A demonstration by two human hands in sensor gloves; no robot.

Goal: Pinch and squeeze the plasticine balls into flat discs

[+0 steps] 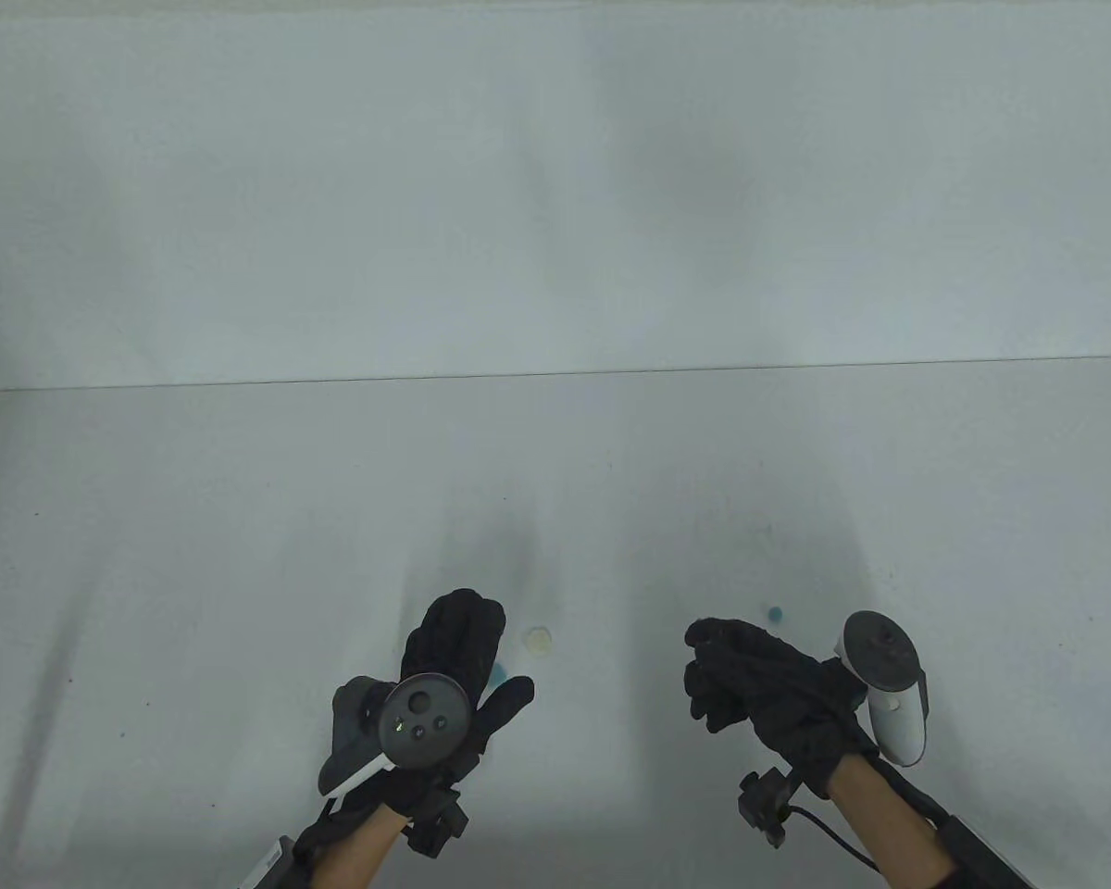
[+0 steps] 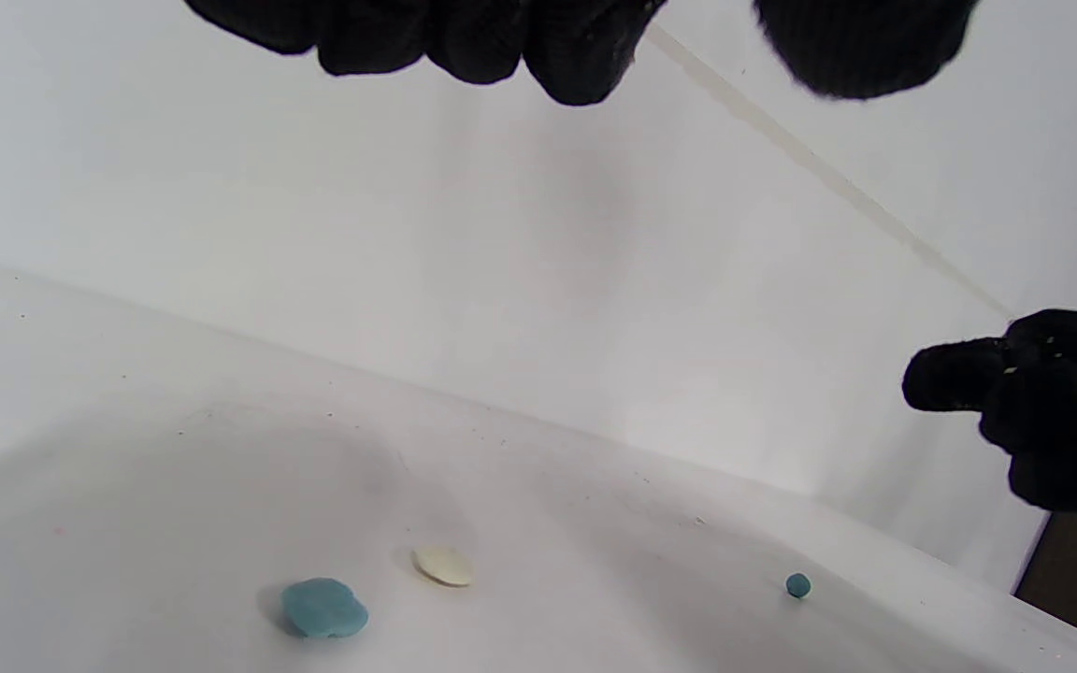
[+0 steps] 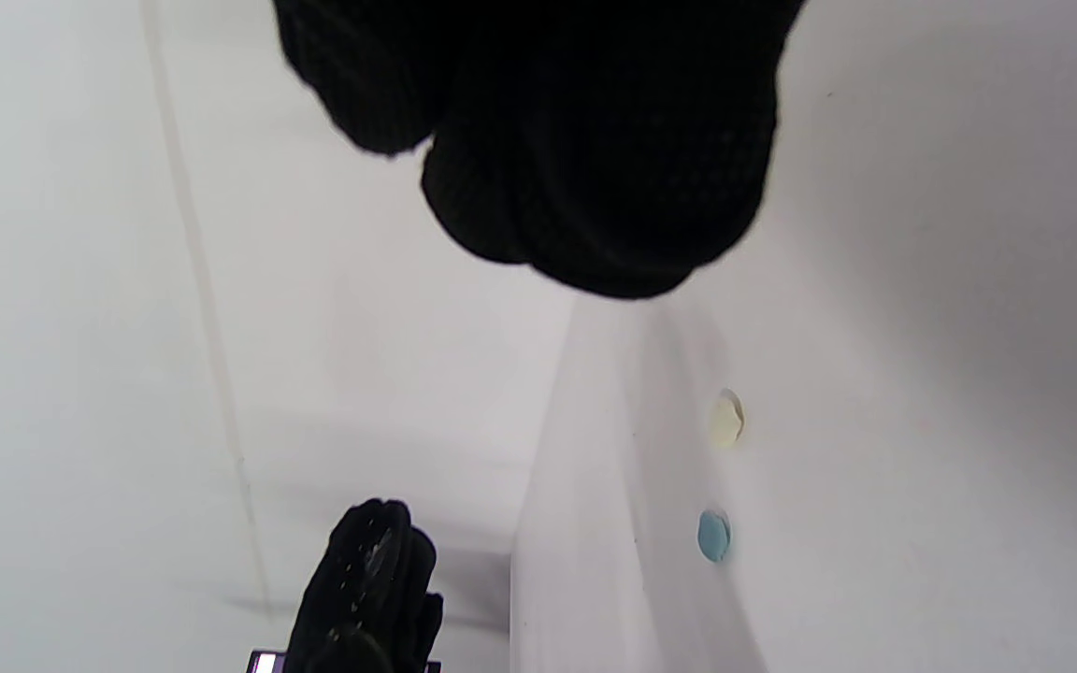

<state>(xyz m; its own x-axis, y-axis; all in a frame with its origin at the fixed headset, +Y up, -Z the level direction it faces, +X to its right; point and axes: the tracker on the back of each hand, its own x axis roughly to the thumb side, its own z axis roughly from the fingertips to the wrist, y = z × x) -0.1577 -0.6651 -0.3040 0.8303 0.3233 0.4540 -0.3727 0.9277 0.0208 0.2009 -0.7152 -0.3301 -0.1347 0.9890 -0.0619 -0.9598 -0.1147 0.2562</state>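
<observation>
A flattened blue disc (image 2: 323, 608) and a flattened cream disc (image 2: 443, 565) lie on the white table, and a small blue ball (image 2: 797, 585) lies further right. In the table view my left hand (image 1: 486, 650) hovers open and empty, fingers stretched over the blue disc (image 1: 497, 675), with the cream disc (image 1: 539, 639) just right of it. My right hand (image 1: 717, 671) is curled into a loose fist above the table, near the small blue ball (image 1: 775, 613). I see nothing in the fist. The right wrist view shows both discs, cream (image 3: 725, 418) and blue (image 3: 713, 535).
The white table (image 1: 241, 556) ends at a far edge against a white wall (image 1: 555, 185). A tracker (image 1: 889, 685) sits on the back of the right hand, and another (image 1: 423, 720) on the left hand.
</observation>
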